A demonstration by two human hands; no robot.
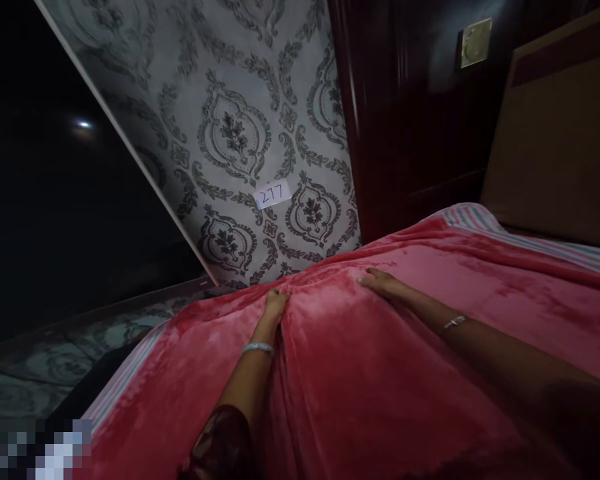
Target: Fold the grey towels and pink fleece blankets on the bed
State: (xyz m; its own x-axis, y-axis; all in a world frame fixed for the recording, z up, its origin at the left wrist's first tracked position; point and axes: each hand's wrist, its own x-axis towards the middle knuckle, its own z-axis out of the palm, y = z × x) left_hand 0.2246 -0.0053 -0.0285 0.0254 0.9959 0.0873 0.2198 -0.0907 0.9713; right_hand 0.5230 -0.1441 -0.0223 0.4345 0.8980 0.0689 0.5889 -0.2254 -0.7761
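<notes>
A plush red-and-pink blanket (350, 360) lies spread out before me, reaching up to the papered wall. Near its far edge my left hand (276, 303) is closed on a pinch of the fabric, and creases run from it toward me. To the right, my right hand (380, 281) rests on the blanket with thumb and fingers apart. A pale bracelet (259, 347) circles my left wrist, and a thin silver one (456, 321) my right.
Patterned grey wallpaper (235, 133) bears a paper label (273, 194) reading 277. Dark red wood panelling (410, 120) carries a gold switch plate (476, 43). A large brown board or box (560, 140) stands at right. Striped cloth (473, 217) shows beyond the blanket; a dark glossy panel (80, 200) fills the left.
</notes>
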